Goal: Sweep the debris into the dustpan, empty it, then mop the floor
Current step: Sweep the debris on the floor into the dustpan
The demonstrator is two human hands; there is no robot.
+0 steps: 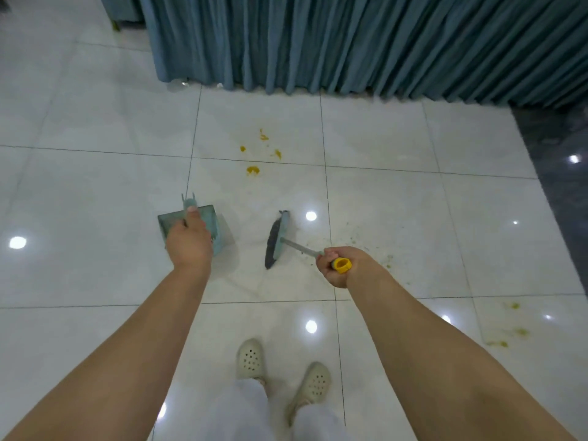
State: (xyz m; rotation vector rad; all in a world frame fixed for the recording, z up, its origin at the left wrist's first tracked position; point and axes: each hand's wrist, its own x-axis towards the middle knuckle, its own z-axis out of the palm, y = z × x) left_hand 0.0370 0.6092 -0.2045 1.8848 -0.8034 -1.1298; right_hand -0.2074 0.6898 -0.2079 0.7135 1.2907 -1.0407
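Right hand [337, 265] is wrapped tight near the yellow-capped top of the broom [278, 238], left hand [189, 238] clamped on the dustpan [178, 222] handle. Both look light, stiff plastic, so gripping high works fine. Crumbs [353, 241] sit just past the right hand; yellow splats [253, 170] lie farther ahead.

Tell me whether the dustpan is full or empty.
Cannot tell: the left hand covers much of the dustpan; its visible part shows no debris.
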